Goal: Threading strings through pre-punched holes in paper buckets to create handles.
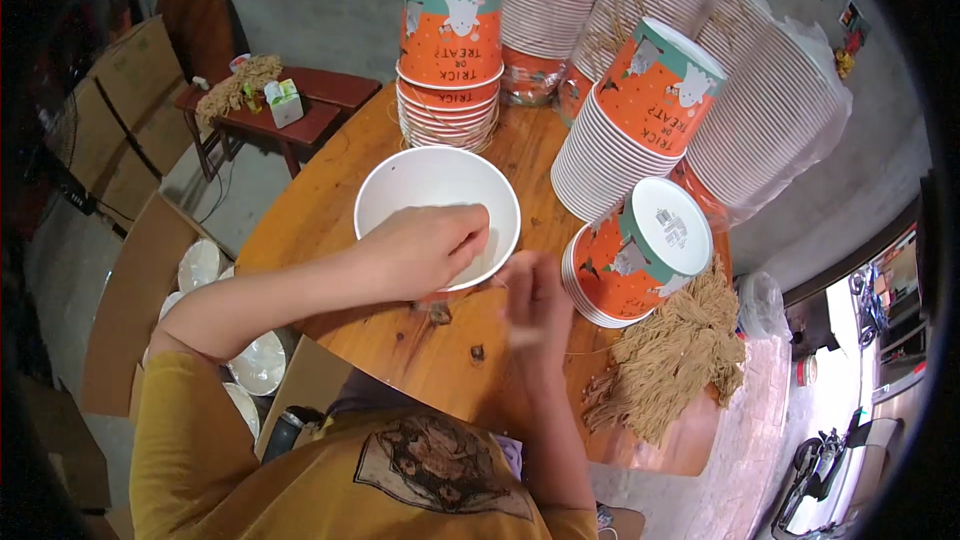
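Note:
A white-lined paper bucket (385,190) stands mouth up on the wooden table in front of me. My left hand (430,245) reaches over its near rim, with the fingers curled inside. What they grip, if anything, is hidden. Just outside the bucket's right side is my right hand (537,302), blurred, its fingers pinched at the rim on a thin tan cord. A strand of it trails to the right, toward a heap of tan cords (670,360) at the table's right edge.
Upside-down orange bucket stacks stand behind (450,45), at right (640,90) and near right (625,260). Plastic-wrapped stacks (770,100) fill the back. On the left are an open carton (130,320) holding white-lined buckets (260,360) and a red bench (335,87) with more cords (240,85).

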Demonstrator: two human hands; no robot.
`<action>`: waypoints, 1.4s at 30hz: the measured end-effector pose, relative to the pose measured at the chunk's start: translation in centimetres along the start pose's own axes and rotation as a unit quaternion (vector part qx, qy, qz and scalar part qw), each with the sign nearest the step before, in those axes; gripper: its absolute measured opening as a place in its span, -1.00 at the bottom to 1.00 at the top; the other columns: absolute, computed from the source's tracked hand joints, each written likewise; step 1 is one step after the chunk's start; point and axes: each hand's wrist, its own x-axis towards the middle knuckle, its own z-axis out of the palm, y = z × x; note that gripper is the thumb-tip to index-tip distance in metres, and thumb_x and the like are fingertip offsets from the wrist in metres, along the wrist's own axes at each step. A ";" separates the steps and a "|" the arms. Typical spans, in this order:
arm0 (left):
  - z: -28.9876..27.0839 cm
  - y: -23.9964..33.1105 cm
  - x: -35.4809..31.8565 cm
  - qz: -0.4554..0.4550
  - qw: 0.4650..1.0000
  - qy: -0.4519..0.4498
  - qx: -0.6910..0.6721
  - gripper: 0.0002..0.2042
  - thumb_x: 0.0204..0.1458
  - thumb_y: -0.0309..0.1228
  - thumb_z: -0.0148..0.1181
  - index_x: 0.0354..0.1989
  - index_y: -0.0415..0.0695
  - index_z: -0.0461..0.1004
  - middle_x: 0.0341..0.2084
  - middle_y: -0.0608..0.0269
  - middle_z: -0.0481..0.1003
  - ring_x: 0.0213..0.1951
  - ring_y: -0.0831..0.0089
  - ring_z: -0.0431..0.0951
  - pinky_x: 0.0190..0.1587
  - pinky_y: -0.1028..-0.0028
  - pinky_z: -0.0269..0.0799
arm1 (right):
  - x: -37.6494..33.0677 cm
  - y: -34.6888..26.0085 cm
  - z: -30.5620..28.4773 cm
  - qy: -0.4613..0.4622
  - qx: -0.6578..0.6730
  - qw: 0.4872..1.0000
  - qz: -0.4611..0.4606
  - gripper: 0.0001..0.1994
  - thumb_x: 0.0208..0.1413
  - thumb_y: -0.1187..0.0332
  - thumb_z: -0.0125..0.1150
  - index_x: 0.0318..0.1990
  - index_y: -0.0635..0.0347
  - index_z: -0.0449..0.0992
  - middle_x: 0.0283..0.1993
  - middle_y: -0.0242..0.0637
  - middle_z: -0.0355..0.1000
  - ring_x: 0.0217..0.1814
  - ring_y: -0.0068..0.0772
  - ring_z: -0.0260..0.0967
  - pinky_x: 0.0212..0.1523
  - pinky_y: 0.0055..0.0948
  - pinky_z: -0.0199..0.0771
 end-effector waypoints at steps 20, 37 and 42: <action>1.1 -2.0 1.9 -0.166 0.825 -0.153 -0.519 -0.66 0.04 -0.49 0.15 0.01 -0.28 0.34 -0.45 0.37 0.44 -0.40 0.63 0.39 -0.28 0.64 0.31 | 1.9 -1.5 -0.6 -0.030 0.088 0.995 0.034 -0.92 0.15 0.45 0.23 -0.28 0.24 0.47 -0.41 -0.53 0.36 -0.45 -0.74 0.23 -0.45 -0.66 0.25; 1.4 -0.6 2.2 -0.101 0.875 -0.163 -0.445 -0.86 0.06 -0.44 0.09 -0.26 -0.21 0.48 -0.46 0.44 0.43 -0.42 0.72 0.34 -0.32 0.65 0.26 | 5.7 -5.3 -4.5 -0.214 -0.025 0.976 -0.029 -0.94 0.13 0.50 0.21 -0.31 0.28 0.46 -0.41 -0.47 0.37 -0.40 -0.72 0.29 -0.38 -0.62 0.34; 1.2 -0.7 2.2 -0.112 0.850 -0.188 -0.478 -0.87 0.14 -0.40 0.09 -0.26 -0.20 0.48 -0.48 0.50 0.39 -0.45 0.75 0.30 -0.37 0.69 0.22 | 5.3 -3.0 -4.5 -0.175 -0.033 0.984 -0.019 -0.93 0.15 0.51 0.20 -0.27 0.28 0.43 -0.34 -0.40 0.40 -0.37 -0.68 0.36 -0.33 -0.61 0.42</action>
